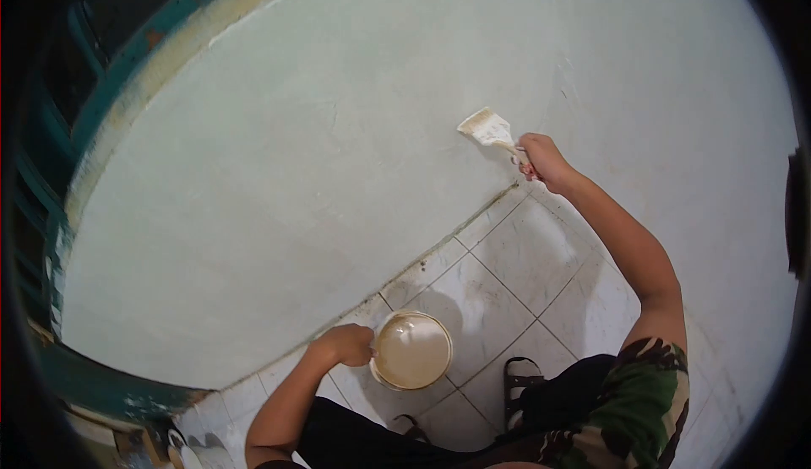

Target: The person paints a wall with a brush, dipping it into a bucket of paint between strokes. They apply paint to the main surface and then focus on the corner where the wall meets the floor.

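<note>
A wide paintbrush (487, 128) with pale paint on its bristles is up against the light wall (279, 148). My right hand (543, 163) is closed round its handle, arm stretched out. Lower down, my left hand (345, 345) grips the near-left rim of a round paint bucket (413, 351). Cream-coloured liquid fills part of the bucket, which is held above the floor tiles. The fingertips of the left hand are partly hidden behind the rim.
White floor tiles (498, 292) meet the wall along a dirty edge. A green window frame (118, 72) curves along the left. My sandalled foot (519, 384) stands below the bucket's right side. Assorted items (152, 448) lie in the lower left corner.
</note>
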A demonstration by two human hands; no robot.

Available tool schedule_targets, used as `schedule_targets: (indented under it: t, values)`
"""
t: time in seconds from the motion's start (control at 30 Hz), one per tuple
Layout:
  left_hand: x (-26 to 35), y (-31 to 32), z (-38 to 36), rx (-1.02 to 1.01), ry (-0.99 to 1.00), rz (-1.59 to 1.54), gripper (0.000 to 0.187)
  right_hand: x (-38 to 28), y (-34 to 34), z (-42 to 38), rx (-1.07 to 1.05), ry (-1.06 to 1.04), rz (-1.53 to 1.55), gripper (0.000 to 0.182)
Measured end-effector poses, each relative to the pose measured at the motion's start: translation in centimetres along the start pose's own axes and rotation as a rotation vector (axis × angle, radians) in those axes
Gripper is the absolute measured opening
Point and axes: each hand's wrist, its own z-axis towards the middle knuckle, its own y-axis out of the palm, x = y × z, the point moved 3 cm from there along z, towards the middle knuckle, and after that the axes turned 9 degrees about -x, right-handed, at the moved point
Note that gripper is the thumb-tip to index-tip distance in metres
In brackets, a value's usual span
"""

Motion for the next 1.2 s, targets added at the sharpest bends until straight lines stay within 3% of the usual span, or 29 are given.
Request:
schedule_targets:
  t: [0.27, 0.5, 0.6, 0.7, 0.87, 0.93, 1.07, 1.13, 1.2]
  values:
    - [0.0, 0.8, 0.4, 0.000, 0.030, 0.031, 0.039, -13.1, 4.5, -1.1, 0.032, -0.374, -0.268, 0.020]
    - [-0.2, 1.1, -0.1, 0.013, -0.008, -0.022, 0.035, -17.2, 4.6, -3.4, 0.066, -0.466, -0.216, 0.015]
    - [-0.1, 0.8, -0.2, 0.023, -0.007, -0.050, 0.035, -14.6, 4.5, -1.0, -0.003, -0.506, -0.140, 0.015]
    - [0.1, 0.6, -0.3, 0.026, -0.007, -0.051, 0.035, -7.3, 3.7, 2.9, -0.037, -0.451, -0.047, 0.019]
    - [-0.1, 0.7, -0.1, 0.007, -0.030, -0.036, 0.035, 5.0, 1.8, 4.2, -0.010, -0.256, 0.038, 0.018]
    - [-0.1, 0.7, -0.1, 0.024, -0.027, -0.055, 0.035, 8.7, 0.0, 4.4, -0.101, -0.149, 0.061, 0.018]
    - [-0.2, 0.8, 0.2, 0.021, -0.021, -0.046, 0.035, 13.2, -2.5, 4.3, -0.087, -0.026, -0.041, 0.017]
    - [-0.3, 0.9, 0.3, 0.030, -0.011, -0.036, 0.034, 14.5, -2.9, 4.0, 0.017, 0.159, -0.174, 0.018]
    - [-0.1, 0.7, 0.2, 0.025, -0.020, -0.030, 0.034, 13.9, -2.5, 4.4, 0.038, 0.173, -0.219, 0.019]
